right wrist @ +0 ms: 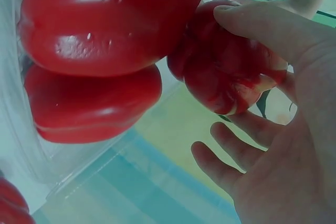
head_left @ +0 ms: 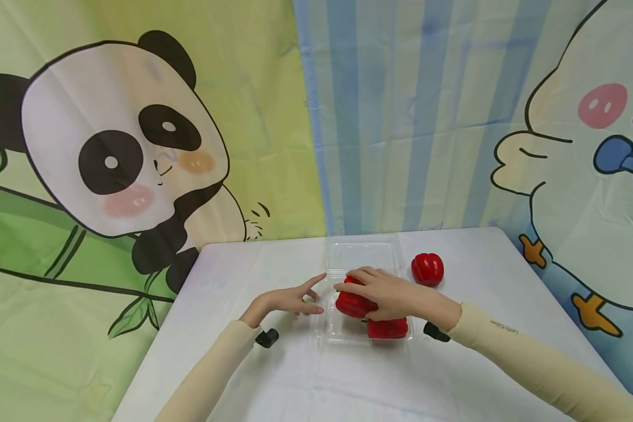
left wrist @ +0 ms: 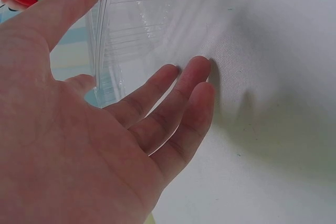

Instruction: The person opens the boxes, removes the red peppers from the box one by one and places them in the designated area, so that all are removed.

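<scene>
My right hand (head_left: 387, 293) holds a red bell pepper (head_left: 353, 300) over the left part of a clear plastic container (head_left: 348, 337). In the right wrist view, thumb and fingers curl round this pepper (right wrist: 226, 66). Another red bell pepper (head_left: 387, 329) lies in the container's near right part. Beside it, in the right wrist view, sits one more pepper (right wrist: 94, 103), which my right hand hides from the head view. My left hand (head_left: 290, 300) is at the container's left side, fingers spread and holding nothing. Its fingertips are right at the clear wall (left wrist: 136, 40).
A further red bell pepper (head_left: 427, 269) stands on the white table (head_left: 274, 387), to the right of the container. The container's clear lid (head_left: 364, 255) lies opened toward the back. Behind the table hang printed curtains (head_left: 369, 117).
</scene>
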`<act>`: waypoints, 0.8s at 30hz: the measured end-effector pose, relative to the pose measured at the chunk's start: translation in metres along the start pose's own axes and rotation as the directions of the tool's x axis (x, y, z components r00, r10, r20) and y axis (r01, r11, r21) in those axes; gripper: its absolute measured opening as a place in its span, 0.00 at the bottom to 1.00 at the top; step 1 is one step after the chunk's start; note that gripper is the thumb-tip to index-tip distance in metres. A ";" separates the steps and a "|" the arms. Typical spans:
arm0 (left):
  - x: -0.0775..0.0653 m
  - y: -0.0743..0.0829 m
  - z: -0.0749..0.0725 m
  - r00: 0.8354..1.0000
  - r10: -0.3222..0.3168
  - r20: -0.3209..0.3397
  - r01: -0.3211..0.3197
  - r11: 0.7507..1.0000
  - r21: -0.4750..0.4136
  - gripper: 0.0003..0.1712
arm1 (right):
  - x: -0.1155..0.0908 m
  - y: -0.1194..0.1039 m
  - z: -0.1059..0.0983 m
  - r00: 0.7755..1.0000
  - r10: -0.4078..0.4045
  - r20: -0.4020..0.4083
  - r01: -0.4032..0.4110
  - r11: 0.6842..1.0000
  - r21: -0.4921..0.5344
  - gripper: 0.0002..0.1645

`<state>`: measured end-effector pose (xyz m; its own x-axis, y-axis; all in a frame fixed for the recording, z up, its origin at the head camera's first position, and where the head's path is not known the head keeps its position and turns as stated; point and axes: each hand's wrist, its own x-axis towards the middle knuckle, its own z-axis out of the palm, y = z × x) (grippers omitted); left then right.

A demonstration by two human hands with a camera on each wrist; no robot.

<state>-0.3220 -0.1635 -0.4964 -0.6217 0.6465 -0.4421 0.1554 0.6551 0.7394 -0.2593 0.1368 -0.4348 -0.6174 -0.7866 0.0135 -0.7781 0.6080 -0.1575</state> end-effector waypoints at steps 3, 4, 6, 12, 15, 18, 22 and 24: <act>0.000 0.000 0.000 1.000 0.002 -0.001 -0.002 1.000 0.001 0.57 | -0.003 0.001 -0.003 1.000 0.016 0.001 -0.016 1.000 0.010 0.56; 0.000 0.000 0.000 1.000 0.003 -0.001 -0.003 1.000 0.002 0.57 | -0.004 0.002 -0.004 1.000 0.016 0.001 -0.016 1.000 0.006 0.56; 0.000 0.000 0.000 1.000 0.002 -0.004 -0.001 1.000 0.002 0.57 | -0.005 0.003 -0.006 1.000 0.008 -0.005 -0.008 1.000 0.002 0.55; -0.001 0.001 0.000 1.000 -0.010 -0.010 0.010 1.000 -0.002 0.56 | -0.012 0.005 -0.011 0.999 0.038 -0.005 -0.038 0.999 0.000 0.58; -0.001 0.001 0.000 1.000 -0.011 -0.010 0.011 1.000 -0.005 0.55 | -0.015 0.007 -0.014 0.998 0.066 -0.004 -0.066 0.998 0.018 0.59; 0.000 0.000 0.000 1.000 -0.004 -0.010 0.004 1.000 0.001 0.56 | -0.018 0.008 -0.016 0.997 0.076 -0.012 -0.075 0.997 0.024 0.58; 0.003 -0.003 0.000 1.000 0.013 -0.007 -0.013 1.000 0.017 0.56 | -0.023 0.011 -0.017 0.996 0.089 -0.027 -0.089 0.996 0.024 0.58; 0.004 -0.004 0.000 1.000 0.019 -0.006 -0.019 1.000 0.021 0.57 | -0.025 0.013 -0.017 0.994 0.103 -0.033 -0.102 0.995 0.024 0.58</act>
<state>-0.3252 -0.1640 -0.5007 -0.6232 0.6567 -0.4247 0.1832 0.6505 0.7371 -0.2561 0.1666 -0.4204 -0.6974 -0.7160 0.0299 -0.7082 0.6822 -0.1820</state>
